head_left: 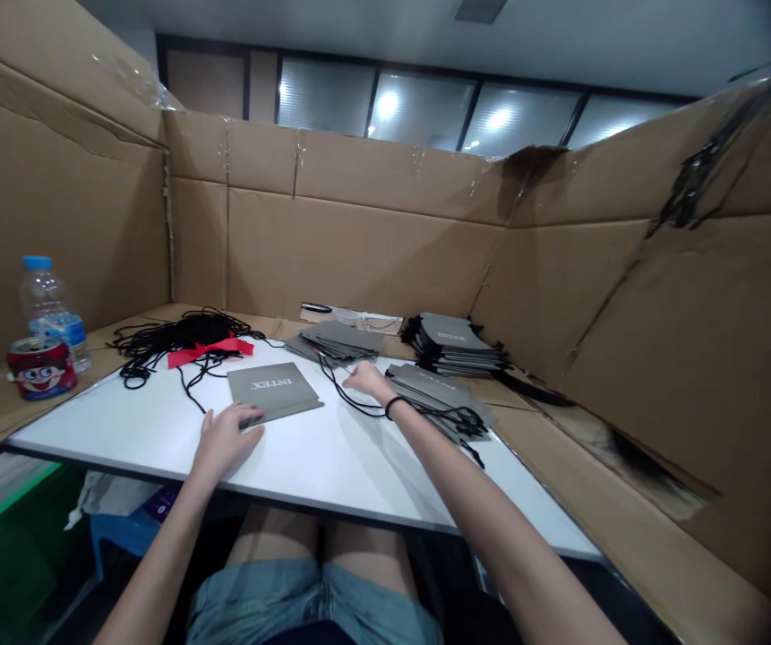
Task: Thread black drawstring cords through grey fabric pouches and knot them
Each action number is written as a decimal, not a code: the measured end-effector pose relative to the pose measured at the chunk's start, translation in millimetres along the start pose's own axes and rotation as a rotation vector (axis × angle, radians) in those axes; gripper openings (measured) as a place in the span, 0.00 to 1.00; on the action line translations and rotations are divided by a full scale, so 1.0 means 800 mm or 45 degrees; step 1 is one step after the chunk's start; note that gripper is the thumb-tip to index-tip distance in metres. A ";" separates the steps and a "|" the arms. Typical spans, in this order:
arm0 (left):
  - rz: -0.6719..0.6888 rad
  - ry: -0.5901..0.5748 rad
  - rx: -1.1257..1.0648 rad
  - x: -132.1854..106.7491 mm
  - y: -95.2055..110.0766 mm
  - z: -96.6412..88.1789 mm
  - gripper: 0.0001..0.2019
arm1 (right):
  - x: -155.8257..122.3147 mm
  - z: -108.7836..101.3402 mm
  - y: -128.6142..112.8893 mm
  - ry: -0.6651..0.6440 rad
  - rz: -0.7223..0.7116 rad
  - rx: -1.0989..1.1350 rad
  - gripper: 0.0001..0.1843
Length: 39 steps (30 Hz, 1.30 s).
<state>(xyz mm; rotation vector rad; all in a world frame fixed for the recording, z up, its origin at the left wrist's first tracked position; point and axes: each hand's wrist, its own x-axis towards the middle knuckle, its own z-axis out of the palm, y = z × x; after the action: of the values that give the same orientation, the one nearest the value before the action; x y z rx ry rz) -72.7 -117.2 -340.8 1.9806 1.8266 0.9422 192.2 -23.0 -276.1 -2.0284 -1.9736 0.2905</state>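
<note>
My left hand [227, 439] lies on the near corner of a flat grey paper bag [274, 392] printed INTEX, and I cannot tell whether it grips the bag. My right hand [368, 381] rests on the white board [331, 475], just beside a thin black cord [351, 399] that runs under my wrist. That cord leads to a stack of grey bags [435, 394] on the right. A tangled heap of black cord [184, 336] with a red ribbon [210, 352] lies to the far left of the board.
Further grey bags lie in a loose pile [335, 342] and a taller stack [452, 345] at the back. A plastic water bottle [49, 309] and a red printed can [41, 367] stand at the left. Cardboard walls [358, 242] surround the work surface. My knees show below the board's near edge.
</note>
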 end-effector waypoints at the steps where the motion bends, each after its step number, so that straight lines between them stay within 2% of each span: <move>1: 0.000 -0.022 -0.016 -0.001 0.000 -0.001 0.14 | 0.003 0.008 0.001 -0.004 0.017 0.002 0.08; 5: 0.031 -0.047 -0.144 -0.006 -0.005 -0.006 0.13 | 0.005 0.026 0.002 0.003 0.050 0.019 0.09; 8: 0.046 -0.073 -0.224 -0.014 -0.010 -0.013 0.14 | 0.002 0.020 0.001 0.012 0.042 0.046 0.08; 13: -0.027 0.039 -0.195 -0.026 -0.006 -0.027 0.17 | -0.020 -0.019 0.010 0.031 -0.038 0.139 0.10; 15: -0.020 0.102 -0.227 -0.030 0.004 -0.028 0.16 | -0.039 -0.038 0.017 0.061 -0.139 0.254 0.10; 17: 0.016 0.109 -0.329 -0.032 0.018 -0.024 0.14 | -0.063 -0.055 0.023 0.012 -0.217 0.356 0.12; 19: 0.066 0.027 -0.495 -0.032 0.037 -0.016 0.16 | -0.088 -0.067 0.027 -0.072 -0.291 0.438 0.13; 22: 0.136 -0.184 -0.768 -0.027 0.062 0.004 0.25 | -0.121 -0.075 0.030 -0.127 -0.362 0.449 0.15; 24: 0.226 -0.219 -0.751 -0.022 0.073 0.019 0.29 | -0.137 -0.074 0.030 -0.166 -0.390 0.451 0.16; 27: 0.464 -0.186 -0.495 -0.016 0.078 0.037 0.21 | -0.153 -0.073 0.030 -0.200 -0.426 0.424 0.15; 30: 0.567 -0.254 -0.328 -0.014 0.078 0.045 0.08 | -0.160 -0.073 0.031 -0.189 -0.467 0.380 0.14; 32: 0.568 -0.318 -0.314 -0.013 0.077 0.045 0.07 | -0.162 -0.073 0.035 -0.147 -0.475 0.348 0.13; 35: 0.487 -0.391 -0.446 -0.013 0.073 0.040 0.10 | -0.158 -0.070 0.048 -0.037 -0.443 0.225 0.12; 39: 0.312 -0.382 -0.699 -0.011 0.061 0.032 0.14 | -0.153 -0.057 0.073 0.024 -0.432 0.046 0.12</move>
<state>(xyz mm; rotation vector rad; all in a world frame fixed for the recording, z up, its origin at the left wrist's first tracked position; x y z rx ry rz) -18.9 -127.9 -332.5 1.8796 1.0408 1.0113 257.9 -149.2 -261.1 -1.6294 -2.2355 0.2267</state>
